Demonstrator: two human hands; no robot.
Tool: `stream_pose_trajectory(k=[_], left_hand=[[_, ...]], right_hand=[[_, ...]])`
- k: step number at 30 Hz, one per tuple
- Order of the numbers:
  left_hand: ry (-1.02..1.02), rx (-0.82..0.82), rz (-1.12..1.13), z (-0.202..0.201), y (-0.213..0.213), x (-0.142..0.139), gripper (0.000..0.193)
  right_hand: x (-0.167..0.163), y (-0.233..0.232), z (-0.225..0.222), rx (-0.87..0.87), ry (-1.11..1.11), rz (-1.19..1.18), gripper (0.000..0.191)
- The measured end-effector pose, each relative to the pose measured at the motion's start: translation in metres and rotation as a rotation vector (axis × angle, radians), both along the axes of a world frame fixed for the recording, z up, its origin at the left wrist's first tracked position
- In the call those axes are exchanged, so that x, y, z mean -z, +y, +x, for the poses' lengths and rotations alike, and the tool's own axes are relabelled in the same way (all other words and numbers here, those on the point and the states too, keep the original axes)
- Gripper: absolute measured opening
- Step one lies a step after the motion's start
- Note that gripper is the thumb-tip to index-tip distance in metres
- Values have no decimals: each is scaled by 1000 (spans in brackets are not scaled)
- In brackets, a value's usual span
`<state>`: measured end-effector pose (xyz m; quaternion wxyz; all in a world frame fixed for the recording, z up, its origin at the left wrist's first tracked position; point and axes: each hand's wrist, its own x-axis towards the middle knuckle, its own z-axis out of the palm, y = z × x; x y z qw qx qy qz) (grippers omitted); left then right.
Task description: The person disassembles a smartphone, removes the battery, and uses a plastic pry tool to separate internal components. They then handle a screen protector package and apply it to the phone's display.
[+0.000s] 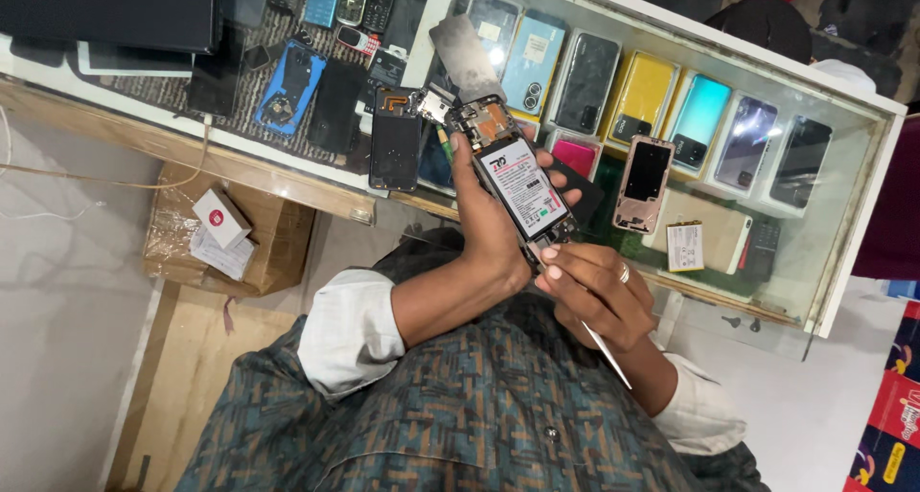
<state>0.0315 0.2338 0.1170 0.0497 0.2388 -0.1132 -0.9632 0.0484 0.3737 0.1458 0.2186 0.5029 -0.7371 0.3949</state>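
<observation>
While the head camera looked down over the counter, the left hand (489, 228) gripped an opened phone (513, 181) from its left side, thumb up along one edge and fingertips showing past the other. The phone was held above the glass display case (843, 224), just in front of the person's chest, back cover off and inner side facing the camera. Its long axis ran diagonally, from the upper end near the circuit board (484, 123) down to the lower end by the right hand (594, 296).

That right hand was closed narrowly around a thin white tool (606, 356), pinched pen-style. The tool's tip met the phone's lower end, though whether it touched the frame or only hovered there was hard to tell, since the fingers covered the spot. The right hand was the nearer one to that lower edge; the left simply steadied the body.

A black-and-white labelled battery (525, 190) filled most of the phone's middle. A small flex part dangled at the top left beside a separate dark back panel (395, 147) lying on the glass. A rose-gold phone frame (644, 181) and a loose flat battery (685, 246) lay on the case to the right, well apart from both hands.
</observation>
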Motion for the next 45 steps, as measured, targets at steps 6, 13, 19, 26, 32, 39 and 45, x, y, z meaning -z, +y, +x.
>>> stream_pose_trajectory(k=[6,13,19,26,32,39,45], left_hand=[[59,-100,62,0,5,3,76],[137,-160,9,-3,5,3,75],[105,-201,-37,-1,4,6,75],[387,-348,-3,4,10,13,77],[626,-306,-318,13,8,4,88],[745,-40,-296,34,-15,-25,113],[710,319,-150,56,-31,-26,124]], right_hand=[[7,-3,-1,48,144,-17,31],[12,-6,-1,86,210,5,31],[20,-11,-3,117,262,-28,31],[20,-10,3,180,-1,-136,23],[25,-7,16,212,-443,-400,14],[24,0,3,199,-1043,-937,10],[16,31,-22,242,-1093,-859,12]])
